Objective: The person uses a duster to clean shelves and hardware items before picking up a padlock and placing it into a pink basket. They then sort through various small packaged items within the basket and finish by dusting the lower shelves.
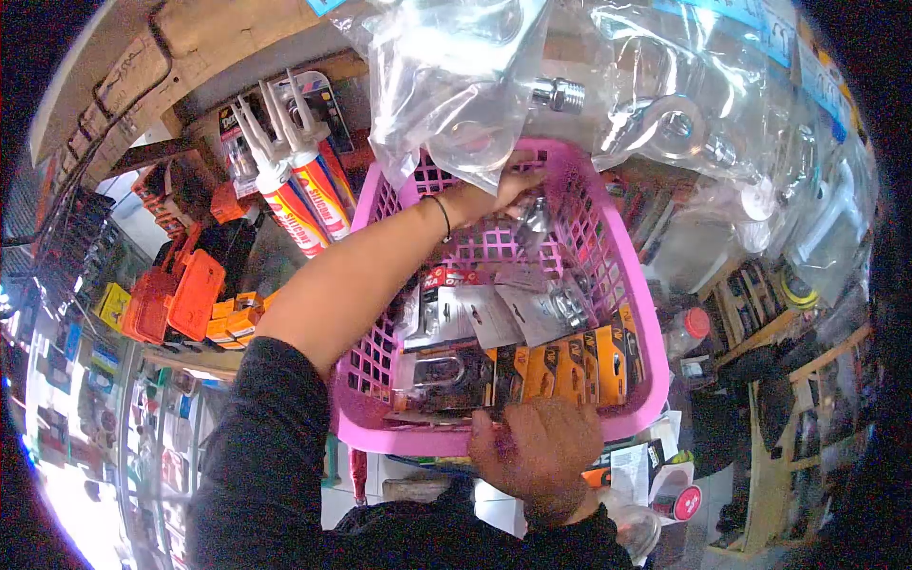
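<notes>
Gripping near rim of pink basket (pixel 404 438) with right hand (pixel 543 454), closed down over edge, mid-scene. Reaching into far end of same basket with left hand (pixel 510 197), blurred, right beside a shiny piece (pixel 537 217) (can't tell if held or only touched). Wearing black band (pixel 445 217) on left wrist. Packed inside basket: orange-and-black packs (pixel 570 369) near, white cards (pixel 494 318) farther back. Hanging over far end: clear bags (pixel 456 76) with chrome fittings (pixel 560 93). Standing left of basket: silicone tubes (pixel 294 209). Sitting farther left: orange case (pixel 198 294).
</notes>
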### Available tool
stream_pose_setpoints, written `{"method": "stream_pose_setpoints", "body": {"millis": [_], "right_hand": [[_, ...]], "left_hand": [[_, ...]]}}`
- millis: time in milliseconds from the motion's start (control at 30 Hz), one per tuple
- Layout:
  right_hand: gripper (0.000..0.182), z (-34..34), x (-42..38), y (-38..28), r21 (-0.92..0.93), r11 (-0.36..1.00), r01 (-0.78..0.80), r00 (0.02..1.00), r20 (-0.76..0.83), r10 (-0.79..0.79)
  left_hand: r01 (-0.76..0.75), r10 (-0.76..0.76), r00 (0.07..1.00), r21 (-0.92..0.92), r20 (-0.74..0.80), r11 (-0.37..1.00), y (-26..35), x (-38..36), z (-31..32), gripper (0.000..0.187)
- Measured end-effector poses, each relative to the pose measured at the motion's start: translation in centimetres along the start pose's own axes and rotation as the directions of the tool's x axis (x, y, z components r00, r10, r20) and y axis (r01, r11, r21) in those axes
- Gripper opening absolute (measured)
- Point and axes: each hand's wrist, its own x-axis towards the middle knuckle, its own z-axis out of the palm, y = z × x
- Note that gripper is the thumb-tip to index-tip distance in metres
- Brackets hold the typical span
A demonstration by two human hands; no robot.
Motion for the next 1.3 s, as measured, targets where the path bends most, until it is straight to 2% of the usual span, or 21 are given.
{"method": "stream_pose_setpoints", "body": {"millis": [33,133,200,233,267,333,367,433,467,533,600,667,700,800,833,867,933,1033,1100,1233,1300], "right_hand": [[0.026,0.0,0.0,0.0,0.002,1.000,-0.002,1.000,0.001,0.002],[0.025,0.0,0.2,-0.1,-0.032,0.999,-0.003,1.000,0.002,0.003],[0.024,-0.1,0.2,-0.2,-0.030,0.999,-0.034,0.999,0.014,0.034],[0.024,0.0,0.2,-0.3,-0.028,0.999,-0.033,0.999,0.016,0.033],[0.024,0.1,0.2,-0.3,-0.025,0.999,-0.041,0.999,0.005,0.041],[0.023,0.1,0.2,-0.3,-0.021,0.999,-0.042,0.999,-0.005,0.042],[0.023,-0.1,0.3,-0.4,-0.041,0.998,-0.046,0.999,0.011,0.046],[0.023,-0.2,0.4,-0.4,-0.062,0.997,-0.043,0.999,0.025,0.045],[0.023,-0.1,0.5,-0.5,-0.067,0.997,-0.047,0.998,0.032,0.049],[0.022,-0.2,0.6,-0.6,-0.071,0.996,-0.047,0.998,0.042,0.050],[0.022,-0.4,0.8,-0.9,-0.070,0.995,-0.068,0.995,0.070,0.073],[0.021,0.0,0.7,-0.7,-0.072,0.996,-0.054,0.998,0.028,0.056],[0.021,0.0,0.7,-0.6,-0.074,0.996,-0.042,0.999,-0.012,0.041],[0.020,-0.4,0.7,-0.8,-0.076,0.996,-0.055,0.997,0.046,0.059],[0.020,-0.5,0.7,-0.8,-0.079,0.995,-0.055,0.997,0.048,0.059],[0.020,-0.6,0.7,-0.7,-0.054,0.998,-0.036,0.994,0.102,0.042],[0.021,-0.9,1.0,-0.6,-0.030,0.999,-0.016,0.988,0.154,0.020],[0.022,-2.8,2.6,-0.3,0.039,0.998,-0.047,0.912,0.409,0.027],[0.031,-3.9,4.7,0.4,0.178,0.976,-0.126,0.680,0.732,-0.046],[0.027,-2.1,8.7,2.4,0.014,0.998,0.067,0.697,0.715,-0.057],[0.022,0.4,10.7,3.9,-0.016,0.992,0.124,0.706,0.704,-0.077]], "left_hand": [[-0.317,0.307,0.948,0.312,0.082,0.896,-0.6,0.3,-0.3,0.033],[-0.198,0.185,0.973,0.086,0.135,0.976,0.5,-0.6,0.6,0.039],[0.047,-0.040,0.990,-0.047,0.136,0.998,-0.8,-0.1,-0.1,0.037],[-0.295,0.255,0.955,0.381,0.151,0.876,-2.7,0.6,-1.1,0.036],[-0.292,0.254,0.956,0.381,0.148,0.877,-2.3,0.3,-1.8,0.036],[-0.296,0.047,0.953,0.883,0.299,0.364,-1.6,-0.8,-3.2,0.033],[-0.291,0.048,0.955,0.884,0.294,0.366,-1.3,-2.2,-3.6,0.033],[-0.420,-0.334,0.752,0.803,0.569,0.422,-0.8,-5.3,-4.1,0.033],[-0.418,-0.333,0.754,0.805,0.566,0.421,-1.8,-5.6,-4.7,0.033],[-0.336,-0.525,0.534,0.736,0.662,0.587,-4.7,-5.7,-5.7,0.032],[-0.296,-0.592,0.547,0.798,0.593,0.525,-1.6,-7.5,-5.2,0.030],[0.169,-0.592,0.638,0.661,0.491,0.731,-1.8,-8.1,-5.8,0.031],[0.073,-0.657,0.552,0.755,0.514,0.652,-1.0,-7.5,-6.0,0.032],[-0.035,-0.596,0.585,0.751,0.551,0.659,0.2,-8.8,-5.9,0.032],[-0.032,-0.673,0.644,0.892,0.363,0.451,2.1,-9.7,-5.2,0.033],[-0.032,-0.672,0.645,0.891,0.365,0.453,1.5,-10.2,-5.1,0.033],[-0.274,-0.354,0.816,0.845,0.457,0.459,-0.5,-10.9,-5.9,0.022],[-0.336,-0.180,0.871,0.822,0.456,0.459,0.3,-13.1,-6.0,0.025],[-0.375,-0.049,0.893,0.800,0.447,0.468,1.4,-14.8,-5.7,0.030],[-0.451,0.266,0.892,0.717,0.365,0.531,1.8,-17.5,-5.1,0.029],[-0.484,0.227,0.875,0.763,0.428,0.429,2.4,-17.5,-5.0,0.028]]}}
